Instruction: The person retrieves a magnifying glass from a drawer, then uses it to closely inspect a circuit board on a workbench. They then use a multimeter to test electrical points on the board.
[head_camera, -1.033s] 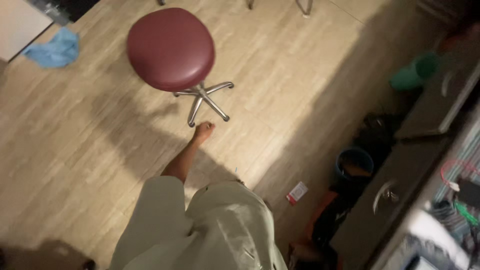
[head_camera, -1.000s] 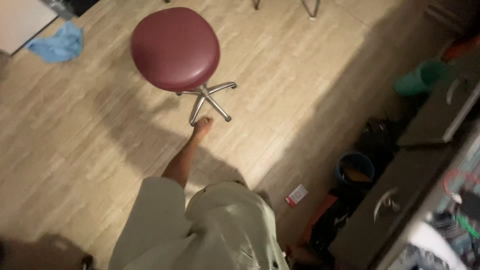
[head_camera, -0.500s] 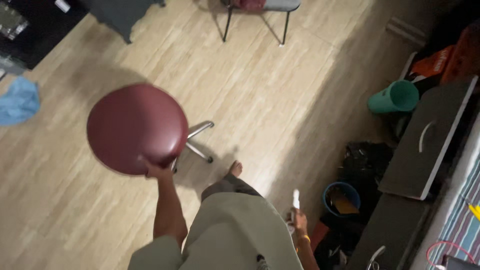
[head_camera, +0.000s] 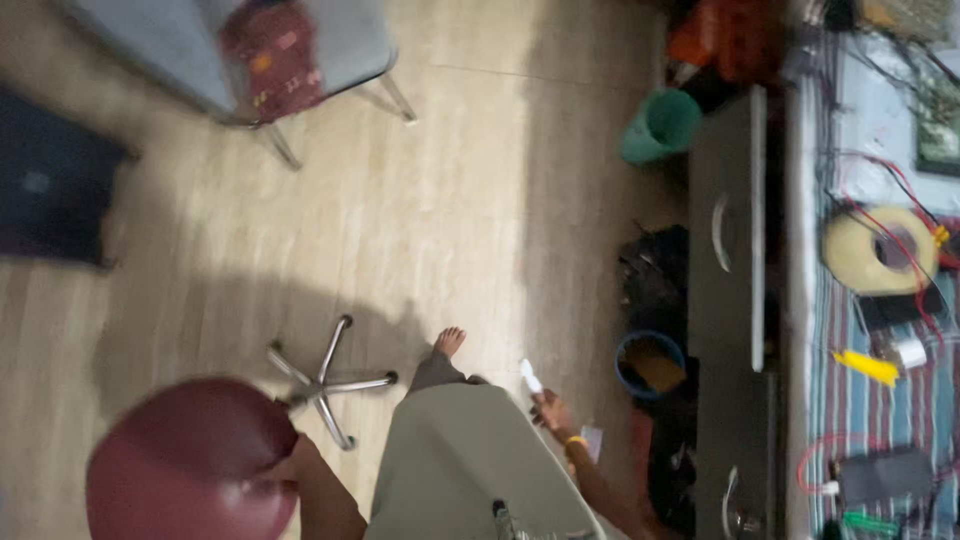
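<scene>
A round maroon stool seat (head_camera: 185, 465) fills the lower left, its chrome star base (head_camera: 325, 382) on the wooden floor beside it. My left hand (head_camera: 290, 468) grips the seat's right rim; the picture is blurred there. My right hand (head_camera: 552, 410) hangs by my side and holds a small white object (head_camera: 528, 377) that sticks up from the fingers; a yellow band sits on that wrist. My light green clothing (head_camera: 470, 460) and one bare foot (head_camera: 448, 342) show between the hands.
A grey chair (head_camera: 355, 40) with a dark red patterned cloth (head_camera: 275, 55) stands at top left. Along the right run a dark drawer cabinet (head_camera: 728, 250), a green bucket (head_camera: 660, 125), a blue bucket (head_camera: 650, 362) and a bench with a tape roll (head_camera: 880, 250) and wires.
The view has swung right and the stool has slid to the lower left. My left hand has taken the seat's rim, and my right hand with the white object has come into view.
</scene>
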